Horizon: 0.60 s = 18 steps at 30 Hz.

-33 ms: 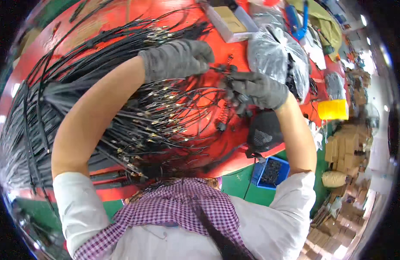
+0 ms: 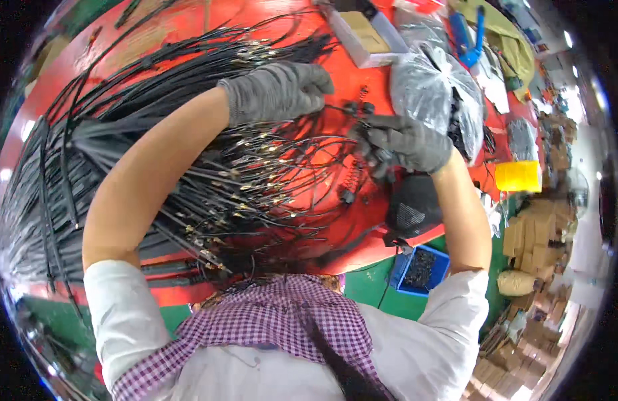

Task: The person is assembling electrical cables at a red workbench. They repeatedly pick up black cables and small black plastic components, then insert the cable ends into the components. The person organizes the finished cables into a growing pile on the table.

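Observation:
Both hands wear grey knit gloves. My left hand, over the far side of the cable heap, has its fingers closed on a thin black cable that sticks out toward the right. My right hand is just right of it, its fingers bent around small black parts too blurred to name closely. Beneath and left of both hands spreads a large heap of black cables with brass-coloured metal ends. Close to the right hand's fingertips lies a red-and-black coiled strand.
The red table carries a black mesh bag, a clear plastic bag, an open box, a blue-handled tool and a yellow roll. A blue bin of small black pieces stands below the table edge. Cartons are piled at right.
The whole view has shifted slightly, so the table and its things sit a little farther right. Both hands keep nearly the same pose and grip.

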Motion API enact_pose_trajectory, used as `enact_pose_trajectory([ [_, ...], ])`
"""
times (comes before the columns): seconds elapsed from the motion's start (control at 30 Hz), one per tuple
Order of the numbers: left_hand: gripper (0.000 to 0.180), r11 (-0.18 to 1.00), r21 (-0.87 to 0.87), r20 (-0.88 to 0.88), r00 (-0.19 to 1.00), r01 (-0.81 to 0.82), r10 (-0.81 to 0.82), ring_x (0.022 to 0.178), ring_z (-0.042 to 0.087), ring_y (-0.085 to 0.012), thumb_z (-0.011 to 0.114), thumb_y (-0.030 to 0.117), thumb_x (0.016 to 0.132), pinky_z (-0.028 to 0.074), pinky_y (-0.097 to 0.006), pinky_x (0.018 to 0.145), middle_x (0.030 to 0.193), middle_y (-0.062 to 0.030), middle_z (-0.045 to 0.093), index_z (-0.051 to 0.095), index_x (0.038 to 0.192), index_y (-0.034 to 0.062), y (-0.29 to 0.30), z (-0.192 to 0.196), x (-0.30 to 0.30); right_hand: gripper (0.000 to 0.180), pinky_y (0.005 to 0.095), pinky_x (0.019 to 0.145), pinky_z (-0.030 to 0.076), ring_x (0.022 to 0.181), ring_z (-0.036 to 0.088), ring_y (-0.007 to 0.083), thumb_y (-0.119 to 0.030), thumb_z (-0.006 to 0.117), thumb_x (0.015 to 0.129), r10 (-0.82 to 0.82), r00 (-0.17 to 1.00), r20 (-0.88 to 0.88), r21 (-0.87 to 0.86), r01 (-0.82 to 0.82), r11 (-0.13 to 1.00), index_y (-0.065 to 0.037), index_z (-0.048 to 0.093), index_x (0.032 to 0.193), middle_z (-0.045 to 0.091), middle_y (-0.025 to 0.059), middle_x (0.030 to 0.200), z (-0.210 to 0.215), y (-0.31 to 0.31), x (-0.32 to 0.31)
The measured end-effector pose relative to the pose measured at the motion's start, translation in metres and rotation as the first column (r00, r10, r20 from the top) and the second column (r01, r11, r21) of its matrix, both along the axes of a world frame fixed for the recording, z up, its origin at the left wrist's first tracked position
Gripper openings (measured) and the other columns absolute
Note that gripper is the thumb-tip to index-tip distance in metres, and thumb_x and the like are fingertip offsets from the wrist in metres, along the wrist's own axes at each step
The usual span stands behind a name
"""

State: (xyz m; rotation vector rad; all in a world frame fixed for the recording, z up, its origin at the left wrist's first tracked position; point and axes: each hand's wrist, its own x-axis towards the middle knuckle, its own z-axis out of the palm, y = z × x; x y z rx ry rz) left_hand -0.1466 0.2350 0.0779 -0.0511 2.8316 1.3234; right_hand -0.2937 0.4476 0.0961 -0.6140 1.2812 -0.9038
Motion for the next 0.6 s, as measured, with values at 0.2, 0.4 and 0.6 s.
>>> enact_pose_trajectory([
  [0.2,0.043,0.866,-0.49,0.187,0.982,0.102,-0.01,0.095,0.056,-0.033,0.054,0.036,0.08,0.043,-0.038,0.084,0.104,-0.0174,0.058,0.054,0.109,0.0048,-0.046,-0.048,0.029,0.043,0.0242,0.056,0.045,0.068,0.056,0.0136,-0.025,0.052,0.087,0.037,0.999,0.037,-0.031,-0.036,0.999,0.001,0.043,0.12,0.057,0.0043,0.086,-0.03,0.007,-0.008],
  [0.4,0.049,0.754,-0.595,0.425,0.905,0.279,0.001,0.092,0.058,-0.032,0.059,0.043,0.071,0.046,-0.043,0.075,0.102,-0.0165,0.059,0.057,0.107,0.0097,-0.054,-0.068,0.032,0.043,0.0226,0.057,0.044,0.071,0.055,0.0119,-0.025,0.053,0.087,0.059,0.998,0.028,-0.018,-0.059,0.998,0.0,0.043,0.119,0.056,0.0022,0.089,-0.036,0.005,-0.009],
  [0.6,0.041,0.843,-0.447,0.476,0.877,0.301,-0.061,0.094,0.054,-0.0321,0.06,0.036,0.074,0.043,-0.041,0.08,0.098,-0.0167,0.057,0.058,0.106,0.0096,-0.058,-0.073,0.038,0.045,0.0237,0.061,0.047,0.073,0.055,0.0109,-0.031,0.055,0.085,0.143,0.983,-0.118,-0.016,-0.146,0.989,-0.003,0.045,0.12,0.056,0.001,0.088,-0.033,0.002,-0.009],
])
